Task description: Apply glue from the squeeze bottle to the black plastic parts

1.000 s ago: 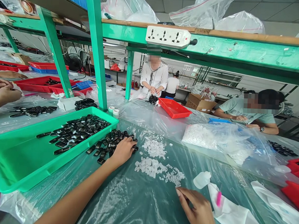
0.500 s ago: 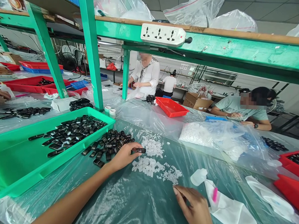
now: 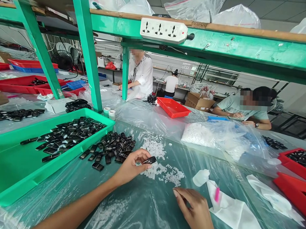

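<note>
Moved since a second ago: my left hand [image 3: 130, 166] has come off the black pile [image 3: 111, 148] and drawn rightward and toward me, bringing one piece out with it.

Item 1, black piece [image 3: 150, 160]: pinched at its left end between the left thumb and fingertips and held over the scattered white bits [image 3: 165, 172]. Its long axis runs left to right, with the free end pointing right and slightly up.

Item 2, right hand [image 3: 193, 210]: palm down on the plastic sheet [image 3: 138, 208], fingers loose, holding nothing. It lies right of the piece and nearer me, on the side the free end faces.

Item 3, beside the right hand: white bottle [image 3: 200, 177], pink tool [image 3: 216, 195], white cloth [image 3: 237, 216].

Item 4, green tray [image 3: 11, 162]: left of the pile, holding more black pieces.
</note>
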{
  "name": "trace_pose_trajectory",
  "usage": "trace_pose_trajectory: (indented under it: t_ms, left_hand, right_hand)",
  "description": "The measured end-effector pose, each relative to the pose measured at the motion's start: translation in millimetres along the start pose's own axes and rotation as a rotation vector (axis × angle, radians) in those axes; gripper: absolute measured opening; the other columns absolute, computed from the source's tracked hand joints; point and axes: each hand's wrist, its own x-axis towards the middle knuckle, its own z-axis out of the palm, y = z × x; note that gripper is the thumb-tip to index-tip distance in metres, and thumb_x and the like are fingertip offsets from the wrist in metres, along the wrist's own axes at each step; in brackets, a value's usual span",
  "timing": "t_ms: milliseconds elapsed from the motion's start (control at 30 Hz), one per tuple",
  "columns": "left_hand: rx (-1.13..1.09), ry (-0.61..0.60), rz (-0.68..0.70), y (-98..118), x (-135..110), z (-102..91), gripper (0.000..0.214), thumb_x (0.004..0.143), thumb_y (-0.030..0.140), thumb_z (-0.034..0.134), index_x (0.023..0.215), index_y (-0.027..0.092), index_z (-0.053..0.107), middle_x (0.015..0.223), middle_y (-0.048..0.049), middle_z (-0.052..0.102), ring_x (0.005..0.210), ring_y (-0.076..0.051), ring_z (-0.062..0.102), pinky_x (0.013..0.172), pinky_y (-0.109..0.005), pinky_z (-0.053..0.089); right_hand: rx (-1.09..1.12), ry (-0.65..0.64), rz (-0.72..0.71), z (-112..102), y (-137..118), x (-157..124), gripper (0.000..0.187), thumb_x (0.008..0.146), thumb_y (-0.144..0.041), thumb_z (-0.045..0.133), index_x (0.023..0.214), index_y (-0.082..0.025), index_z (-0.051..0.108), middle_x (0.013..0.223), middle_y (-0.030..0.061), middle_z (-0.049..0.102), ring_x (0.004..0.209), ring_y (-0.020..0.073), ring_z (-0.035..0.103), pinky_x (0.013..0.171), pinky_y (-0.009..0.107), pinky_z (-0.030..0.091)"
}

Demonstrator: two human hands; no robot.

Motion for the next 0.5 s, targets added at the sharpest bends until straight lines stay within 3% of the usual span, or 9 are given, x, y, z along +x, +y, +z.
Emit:
trace_pose_trajectory:
  t_ms: [200, 300, 367, 433, 500]
  left_hand:
    - [0.052, -0.027, -0.034, -4.0, -3.4, 5.5, 0.030, 0.082, 0.036, 0.056, 0.109, 0.024, 0.051, 0.077, -0.0004, 0.047, 0.070, -0.015, 0.049, 0.064, -0.023, 0.042]
    - [0.270, -0.034, -0.054, -6.3, -3.6, 4.6, 0.029, 0.084, 0.036, 0.050, 0.111, 0.025, 0.051, 0.074, -0.0003, 0.051, 0.066, -0.016, 0.051, 0.059, -0.023, 0.039]
    - [0.443, -0.046, -0.056, -7.8, -3.6, 3.7, 0.028, 0.085, 0.034, 0.048, 0.111, 0.025, 0.052, 0.073, -0.0007, 0.055, 0.064, -0.017, 0.053, 0.055, -0.023, 0.037]
    - [0.626, -0.049, -0.059, -8.6, -3.4, 2.6, 0.027, 0.085, 0.033, 0.046, 0.111, 0.026, 0.051, 0.074, -0.0004, 0.058, 0.062, -0.017, 0.055, 0.052, -0.022, 0.035]
    - [0.760, -0.041, -0.071, -8.5, -2.6, 0.0, 0.025, 0.086, 0.032, 0.044, 0.109, 0.027, 0.052, 0.072, 0.0004, 0.060, 0.061, -0.017, 0.056, 0.051, -0.023, 0.033]
  right_hand:
    - [0.013, 0.000, -0.014, 1.4, -2.8, 1.1, 0.019, 0.092, -0.029, 0.045, 0.092, -0.025, 0.063, 0.072, 0.0004, 0.064, 0.066, 0.0184, 0.060, 0.064, 0.029, 0.045]
    - [0.032, 0.046, -0.032, -3.5, -5.5, 2.8, 0.016, 0.090, -0.027, 0.047, 0.093, -0.024, 0.063, 0.075, 0.0014, 0.065, 0.067, 0.0187, 0.060, 0.064, 0.030, 0.046]
    - [0.087, 0.123, -0.063, -12.9, -10.6, 3.2, 0.013, 0.088, -0.025, 0.050, 0.084, -0.023, 0.062, 0.071, 0.0007, 0.064, 0.065, 0.0184, 0.059, 0.071, 0.033, 0.047]
    - [0.153, 0.207, -0.101, -27.3, -18.0, 0.6, 0.022, 0.089, -0.026, 0.050, 0.069, -0.022, 0.058, 0.061, -0.0005, 0.059, 0.058, 0.0173, 0.057, 0.078, 0.038, 0.046]
    - [0.148, 0.268, -0.109, -43.8, -25.7, -6.8, 0.035, 0.092, -0.033, 0.042, 0.061, -0.023, 0.054, 0.054, -0.0003, 0.054, 0.049, 0.0161, 0.053, 0.076, 0.041, 0.048]
